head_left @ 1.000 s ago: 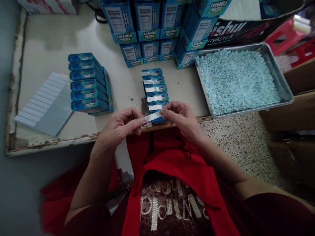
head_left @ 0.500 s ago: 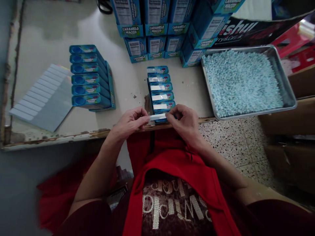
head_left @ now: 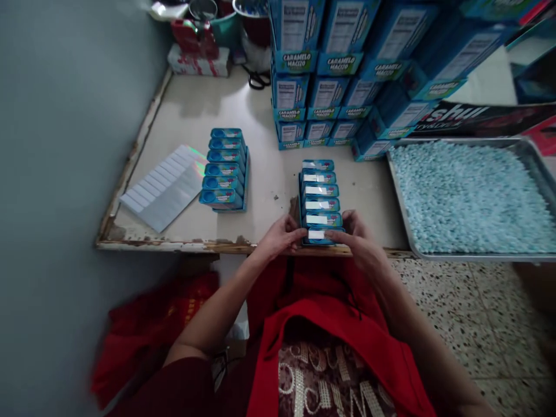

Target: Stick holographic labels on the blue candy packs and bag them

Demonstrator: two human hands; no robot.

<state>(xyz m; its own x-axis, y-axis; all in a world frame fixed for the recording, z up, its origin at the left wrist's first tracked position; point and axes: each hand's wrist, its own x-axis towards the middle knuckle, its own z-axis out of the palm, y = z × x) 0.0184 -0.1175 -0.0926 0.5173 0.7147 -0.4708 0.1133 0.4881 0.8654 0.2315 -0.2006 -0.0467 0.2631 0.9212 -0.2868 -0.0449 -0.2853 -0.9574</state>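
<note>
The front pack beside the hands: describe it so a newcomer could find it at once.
On the table, find the tall stack of blue boxes. Nearer the person runs a row of blue packs topped with strips. The front pack lies nearest the table's edge, the only one with the right hand's thumb over it.

White strip (head_left: 316,234): no longer stretched in the air between both hands; now flat on the nearest blue box (head_left: 324,241)
Left hand (head_left: 282,237): lowered to that box's left end
Right hand (head_left: 359,236): lowered, thumb at the strip's right end
Metal tray (head_left: 403,200): now cut off by the view's right edge
</note>
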